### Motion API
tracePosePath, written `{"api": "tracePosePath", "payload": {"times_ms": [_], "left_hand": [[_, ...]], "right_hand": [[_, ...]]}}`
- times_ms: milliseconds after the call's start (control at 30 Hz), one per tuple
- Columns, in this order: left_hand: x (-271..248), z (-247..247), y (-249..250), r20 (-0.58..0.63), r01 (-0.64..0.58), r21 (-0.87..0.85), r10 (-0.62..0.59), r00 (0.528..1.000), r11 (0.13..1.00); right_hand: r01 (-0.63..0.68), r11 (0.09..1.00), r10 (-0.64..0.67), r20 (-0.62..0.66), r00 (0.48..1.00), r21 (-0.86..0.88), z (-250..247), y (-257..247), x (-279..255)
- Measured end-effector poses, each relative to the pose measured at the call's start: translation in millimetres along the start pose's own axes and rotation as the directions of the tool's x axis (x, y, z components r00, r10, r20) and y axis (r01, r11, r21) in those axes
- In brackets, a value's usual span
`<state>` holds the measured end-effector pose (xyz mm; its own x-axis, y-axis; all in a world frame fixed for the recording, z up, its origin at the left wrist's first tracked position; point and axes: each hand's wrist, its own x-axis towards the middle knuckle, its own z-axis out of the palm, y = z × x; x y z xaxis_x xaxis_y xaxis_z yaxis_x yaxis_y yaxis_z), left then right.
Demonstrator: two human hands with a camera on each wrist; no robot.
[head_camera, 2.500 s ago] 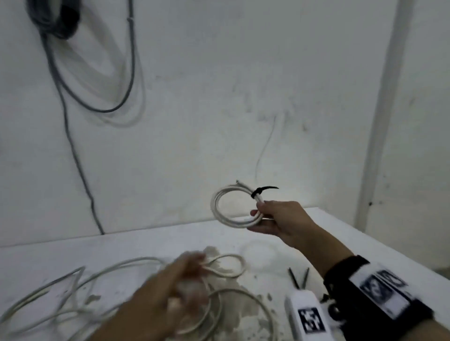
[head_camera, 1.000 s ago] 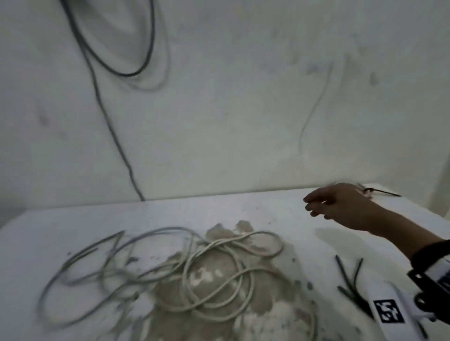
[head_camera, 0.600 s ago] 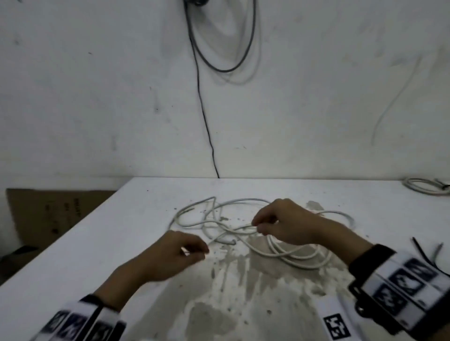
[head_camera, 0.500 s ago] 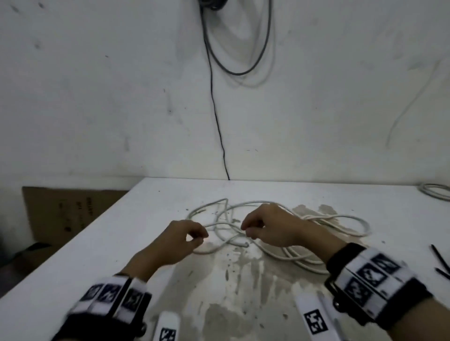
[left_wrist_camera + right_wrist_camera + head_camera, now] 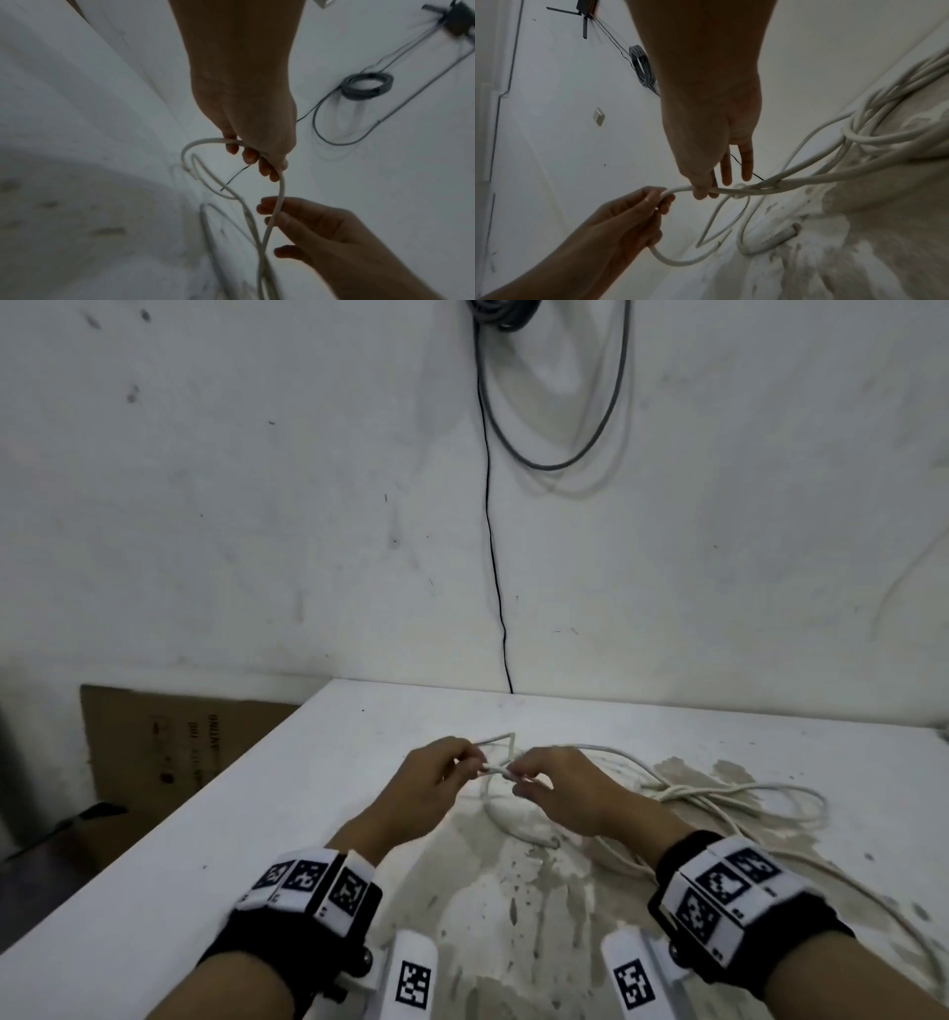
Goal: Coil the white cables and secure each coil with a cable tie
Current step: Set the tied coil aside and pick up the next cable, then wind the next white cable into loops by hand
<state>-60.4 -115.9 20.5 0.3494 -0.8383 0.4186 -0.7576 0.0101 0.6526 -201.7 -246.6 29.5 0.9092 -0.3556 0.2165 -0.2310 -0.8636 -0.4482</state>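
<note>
Both hands pinch one white cable [image 5: 497,768] above the desk [image 5: 215,819] — left hand [image 5: 429,791] and right hand [image 5: 562,793] close together; light, springy, best gripped near its end.

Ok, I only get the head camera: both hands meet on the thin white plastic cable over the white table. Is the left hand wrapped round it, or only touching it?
Observer: Wrapped. The left wrist view shows the left hand with its fingers curled round the thin white plastic cable, which runs out both sides of the fist.
Operator: And the right hand?
Observer: The right wrist view shows the right hand pinching the cable between thumb and first finger, with two other fingers sticking out straight.
Operator: What is the grey thing cut off at the top of the wall?
Observer: A grey round coil of cable, seen whole from the wrists.
</note>
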Motion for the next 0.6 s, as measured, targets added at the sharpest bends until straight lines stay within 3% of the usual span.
{"api": "tracePosePath", "payload": {"times_ms": [167,300,433,600], "left_hand": [[23,-26,23,-0.037,-0.023,-0.107,0.019,0.999,0.994],[34,-35,29,-0.032,0.038,-0.268,-0.049,0.998,0.963],[43,-38,56,0.001,0.068,-0.544,-0.080,0.997,0.837],[62,-47,103,-0.019,-0.007,-0.778,-0.012,1.000,0.628]], "right_hand": [[0.022,0.976,0.015,-0.169,0.986,0.217,-45,-10,11],[0.065,0.884,0.086,-0.297,0.951,0.463,-100,-16,21],[0.158,0.826,0.108,-0.426,0.898,0.541,-153,-31,26],[0.361,0.693,0.090,-0.571,0.816,0.624,-192,-65,28]]}}
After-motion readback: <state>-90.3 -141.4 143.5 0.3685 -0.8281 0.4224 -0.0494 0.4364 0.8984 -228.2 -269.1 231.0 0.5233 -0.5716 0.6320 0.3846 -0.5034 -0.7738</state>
